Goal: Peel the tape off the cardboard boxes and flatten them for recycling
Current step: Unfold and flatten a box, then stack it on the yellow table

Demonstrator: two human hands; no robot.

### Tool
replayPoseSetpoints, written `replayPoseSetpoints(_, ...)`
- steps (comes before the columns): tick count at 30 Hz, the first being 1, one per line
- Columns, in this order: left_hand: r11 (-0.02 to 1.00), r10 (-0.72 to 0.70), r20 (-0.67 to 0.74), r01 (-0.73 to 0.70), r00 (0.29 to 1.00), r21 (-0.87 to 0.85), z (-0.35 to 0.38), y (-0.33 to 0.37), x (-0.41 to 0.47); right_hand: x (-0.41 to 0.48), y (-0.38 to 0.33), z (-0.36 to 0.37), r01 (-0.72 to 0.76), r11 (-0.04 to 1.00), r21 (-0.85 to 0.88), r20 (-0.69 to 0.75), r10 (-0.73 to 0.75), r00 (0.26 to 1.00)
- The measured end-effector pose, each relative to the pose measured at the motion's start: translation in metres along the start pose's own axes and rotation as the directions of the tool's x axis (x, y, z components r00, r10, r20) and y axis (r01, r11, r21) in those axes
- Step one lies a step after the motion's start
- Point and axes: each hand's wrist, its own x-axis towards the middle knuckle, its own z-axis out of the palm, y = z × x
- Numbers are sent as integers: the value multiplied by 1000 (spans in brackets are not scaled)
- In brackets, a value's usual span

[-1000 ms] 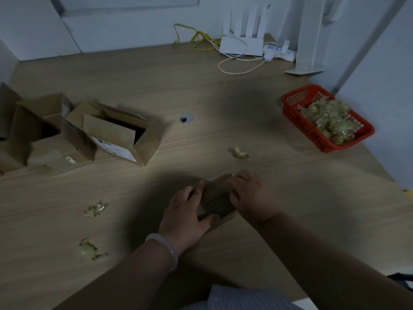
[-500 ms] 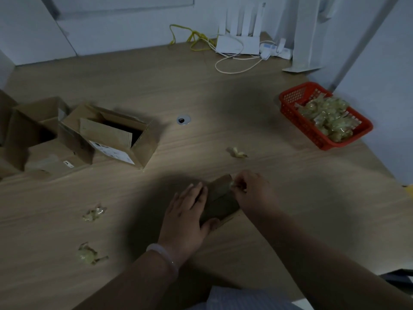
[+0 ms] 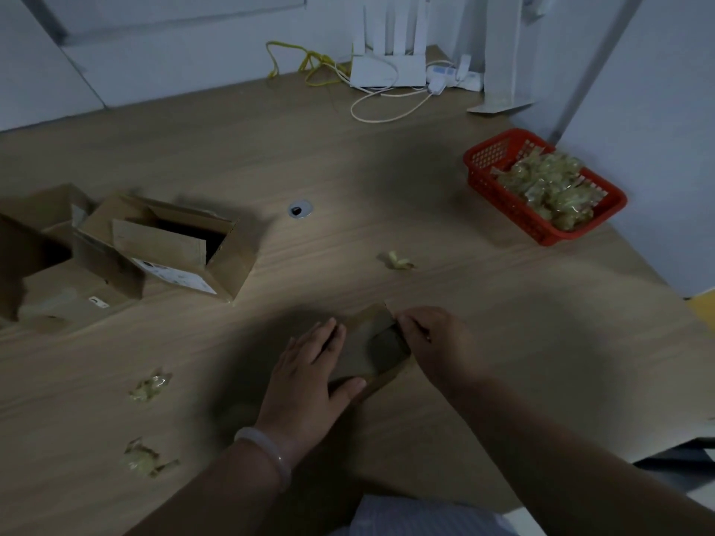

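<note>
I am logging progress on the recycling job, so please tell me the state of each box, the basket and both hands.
small box, not flattened, held by both hands.
left hand, grips the small box's near side.
right hand, pinches at its far edge.
open box, flaps up, not flattened.
far-left box, open, not flattened.
red basket, holds crumpled tape.

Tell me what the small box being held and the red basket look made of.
The small box looks like brown matte cardboard, given its dull surface and folded flap. The red basket is probably moulded plastic: uniform colour, fine lattice wall.
</note>
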Motion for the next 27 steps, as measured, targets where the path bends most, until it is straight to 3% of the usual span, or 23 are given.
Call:
replayPoseSetpoints(2, 1000, 16, 4, -16, 1000, -7, 0, -2, 0, 1, 1, -2, -196, 959, 205, 70, 185, 980)
replayPoseSetpoints(3, 1000, 25, 9, -25, 1000, -14, 1, -4, 0, 2, 0, -4, -335, 856, 393, 123, 312, 942)
replayPoseSetpoints(5, 999, 43, 19, -42, 999, -30, 0, -6, 0, 3, -2, -6, -516, 516, 683, 278, 471, 837)
replayPoseSetpoints(6, 998, 50, 26, -50, 998, -32, 0, -8, 1, 4, -1, -7, -564, 386, 730, 351, 497, 794)
replayPoseSetpoints(7, 998, 56, 35, -55, 998, -32, 0, -9, 2, 5, 2, -7, -618, 319, 719, 425, 502, 753)
replayPoseSetpoints(11, 996, 58, 52, -55, 997, -63, 1, -13, 3, 7, 9, -12, -766, 364, 531, 619, 451, 643)
replayPoseSetpoints(14, 996, 66, 38, -64, 997, -63, 2, -12, 2, 8, 14, -13, -778, 338, 529, 645, 436, 628)
replayPoseSetpoints(17, 996, 70, 35, -69, 997, -55, 3, -12, 2, 4, 16, -5, -764, 244, 597, 593, 507, 625)
replayPoseSetpoints(18, 996, 71, 37, -69, 997, -57, 3, -12, 2, 1, 17, -1, -739, 275, 616, 532, 546, 647)
replayPoseSetpoints(20, 995, 75, 37, -73, 996, -64, 2, -12, 2, -3, 21, 7, -655, 509, 558, 350, 571, 742)
replayPoseSetpoints(22, 995, 77, 38, -75, 996, -67, 3, -13, 2, -5, 24, 13, -535, 729, 427, 226, 487, 844)
replayPoseSetpoints(23, 995, 77, 40, -74, 996, -68, 3, -13, 2, -5, 24, 13, -505, 764, 402, 214, 458, 863)
replayPoseSetpoints(25, 995, 76, 46, -73, 996, -66, 3, -14, 2, -7, 26, 11, -523, 728, 444, 230, 471, 852)
replayPoseSetpoints(27, 995, 74, 40, -72, 996, -63, 3, -14, 2, -8, 30, 8, -591, 585, 556, 307, 516, 800)
